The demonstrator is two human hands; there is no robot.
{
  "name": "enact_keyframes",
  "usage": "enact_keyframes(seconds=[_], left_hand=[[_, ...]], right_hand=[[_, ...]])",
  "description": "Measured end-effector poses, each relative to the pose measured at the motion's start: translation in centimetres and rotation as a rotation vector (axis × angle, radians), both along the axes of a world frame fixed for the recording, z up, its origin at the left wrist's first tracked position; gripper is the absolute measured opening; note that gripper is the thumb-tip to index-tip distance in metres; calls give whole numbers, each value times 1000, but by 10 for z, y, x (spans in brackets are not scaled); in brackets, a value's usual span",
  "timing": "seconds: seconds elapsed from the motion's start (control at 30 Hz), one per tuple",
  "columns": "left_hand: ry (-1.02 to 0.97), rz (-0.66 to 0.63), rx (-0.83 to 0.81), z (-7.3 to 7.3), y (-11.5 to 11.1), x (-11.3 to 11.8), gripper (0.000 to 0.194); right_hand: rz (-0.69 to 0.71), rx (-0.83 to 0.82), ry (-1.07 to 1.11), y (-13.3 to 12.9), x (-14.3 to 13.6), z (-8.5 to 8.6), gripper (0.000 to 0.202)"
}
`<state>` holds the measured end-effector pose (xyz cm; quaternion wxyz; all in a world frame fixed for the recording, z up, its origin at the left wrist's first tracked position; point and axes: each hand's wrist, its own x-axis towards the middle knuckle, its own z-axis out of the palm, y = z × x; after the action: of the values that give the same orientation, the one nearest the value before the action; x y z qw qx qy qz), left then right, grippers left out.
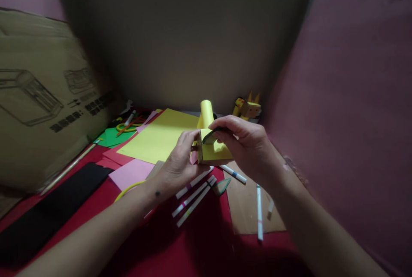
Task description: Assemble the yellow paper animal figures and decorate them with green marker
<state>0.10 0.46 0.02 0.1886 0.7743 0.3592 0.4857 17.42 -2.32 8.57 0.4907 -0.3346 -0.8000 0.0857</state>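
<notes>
My left hand (pixel 180 156) is closed round the near left side of a small yellow paper-covered box (pixel 217 152) with a brown cardboard edge. Pinched between the thumb and fingers of my right hand (pixel 247 144) is a leaf-shaped cutout (pixel 209 138) with a dark green edge. The cutout lies against the box's top; whether it is attached, I cannot tell. A yellow paper tube (pixel 206 111) stands upright just behind the box. Below my hands, a similar leaf-shaped cutout (pixel 222 187) rests beside several white markers (pixel 196 199).
Yellow paper sheets (pixel 161 133), pink paper (pixel 131 175) and green paper (pixel 112 137) lie to the left, near a black strip (pixel 54 212). A giraffe-like paper figure (pixel 249 107) stands at the back right. Brown cardboard (pixel 247 212) lies under more markers. Walls and a carton (pixel 41 92) surround the table.
</notes>
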Motion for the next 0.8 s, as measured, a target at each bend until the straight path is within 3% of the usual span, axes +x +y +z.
enact_keyframes(seconds=[0.33,0.67,0.8], left_hand=[[-14,-4,-11,1,-4,1,66],[-23,1,-24,-3,2,-1,67],[-60,0,-68,3,3,-5,67]], right_hand=[[-2,-128,41,0,-3,-4,32],[38,-182,64,3,-5,-3,29],[69,-214,110,11,-8,-1,28]])
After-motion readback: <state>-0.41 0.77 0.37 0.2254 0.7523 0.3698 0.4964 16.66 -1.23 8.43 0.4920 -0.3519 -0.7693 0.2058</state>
